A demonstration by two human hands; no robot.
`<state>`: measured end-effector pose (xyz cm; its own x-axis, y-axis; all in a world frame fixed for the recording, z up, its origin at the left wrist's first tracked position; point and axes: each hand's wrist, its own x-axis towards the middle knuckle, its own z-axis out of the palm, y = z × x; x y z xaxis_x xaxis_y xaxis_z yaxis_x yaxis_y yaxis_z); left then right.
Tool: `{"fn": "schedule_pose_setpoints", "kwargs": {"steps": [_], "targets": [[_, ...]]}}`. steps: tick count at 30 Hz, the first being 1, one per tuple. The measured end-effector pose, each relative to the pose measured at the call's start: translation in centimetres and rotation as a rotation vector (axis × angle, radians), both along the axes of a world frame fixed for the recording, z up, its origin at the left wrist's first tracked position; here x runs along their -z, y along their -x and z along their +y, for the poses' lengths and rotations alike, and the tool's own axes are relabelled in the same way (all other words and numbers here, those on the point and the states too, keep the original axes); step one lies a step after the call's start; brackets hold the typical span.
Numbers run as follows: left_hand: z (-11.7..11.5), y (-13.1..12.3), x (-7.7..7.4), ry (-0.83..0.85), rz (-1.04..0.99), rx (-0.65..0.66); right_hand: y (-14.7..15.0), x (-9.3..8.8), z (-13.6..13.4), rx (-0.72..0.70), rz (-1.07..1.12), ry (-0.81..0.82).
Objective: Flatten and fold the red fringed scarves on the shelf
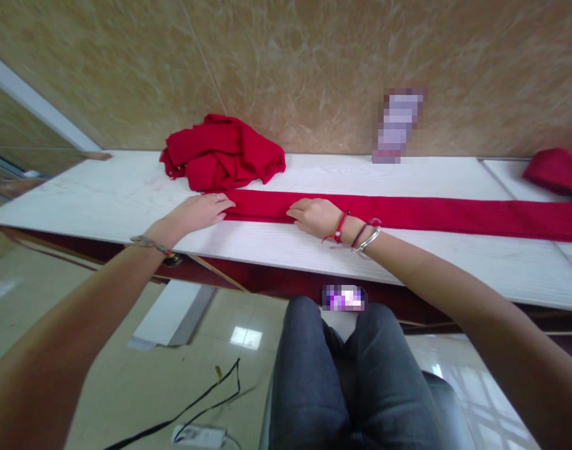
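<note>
A long red scarf [421, 214], folded into a flat narrow strip, runs along the white tabletop and out past the right edge of view. At its left end is my left hand [199, 211], its fingers closed over the cloth's end, fingertips pointing right. My right hand [316, 217] rests on the strip a short way to the right, palm down, fingers stretched leftward and touching the fabric. Between the two hands the cloth lies flat. Just behind my left hand sits a crumpled red scarf [224, 153] with fringed edges, touched by neither hand.
More bunched red cloth [555, 172] lies at the far right of the white table [79, 194]. A marbled wall [290, 62] rises directly behind it, with a blurred upright item [399, 125] against it. Below are a glowing phone-like object [344, 298], a black cable [192, 409] and a white box [170, 312].
</note>
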<state>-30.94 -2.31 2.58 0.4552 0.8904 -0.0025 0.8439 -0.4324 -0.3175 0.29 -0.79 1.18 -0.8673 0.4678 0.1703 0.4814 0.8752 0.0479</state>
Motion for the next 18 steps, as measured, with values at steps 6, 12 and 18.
{"fn": "schedule_pose_setpoints", "kwargs": {"steps": [6,12,18], "targets": [[-0.4,-1.2,-0.4,-0.012,0.138,-0.061,2.4,-0.3,0.0,0.028,-0.079,-0.023],[-0.2,-1.1,-0.1,-0.041,0.238,-0.039,3.2,-0.4,-0.2,0.018,-0.113,-0.052],[-0.7,-1.8,-2.2,-0.111,0.270,-0.045,3.5,-0.6,-0.2,0.057,-0.113,-0.028]]}}
